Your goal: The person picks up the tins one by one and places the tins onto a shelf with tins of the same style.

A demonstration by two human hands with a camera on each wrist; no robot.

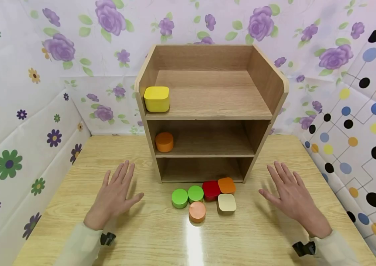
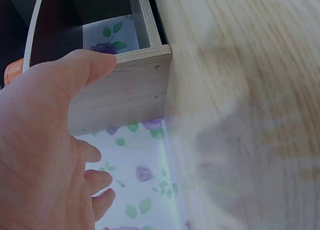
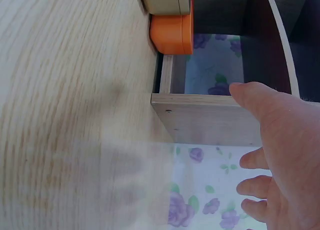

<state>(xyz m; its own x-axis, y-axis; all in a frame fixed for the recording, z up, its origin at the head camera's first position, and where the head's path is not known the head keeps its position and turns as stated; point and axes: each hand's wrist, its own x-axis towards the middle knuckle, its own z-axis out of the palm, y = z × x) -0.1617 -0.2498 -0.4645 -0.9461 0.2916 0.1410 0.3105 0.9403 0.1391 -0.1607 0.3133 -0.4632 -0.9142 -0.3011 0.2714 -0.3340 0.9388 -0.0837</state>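
Containers (image 1: pixel 211 190), six on one table (image 1: pixel 151 232), two in one shelf unit (image 1: pixel 212 92)

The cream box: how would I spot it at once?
Find the wooden shelf, then the small coloured blocks on the table before it. At their right end, just in front of the squarish orange block, sits the cream box, the only cream one.

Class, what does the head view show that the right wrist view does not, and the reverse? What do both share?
Only head: left hand, yellow box, peach box, two green boxes.
Only right wrist: a screw on the outer side of the shelf.
Both: right hand, shelf, table, beige box, square orange box, flowered cloth.
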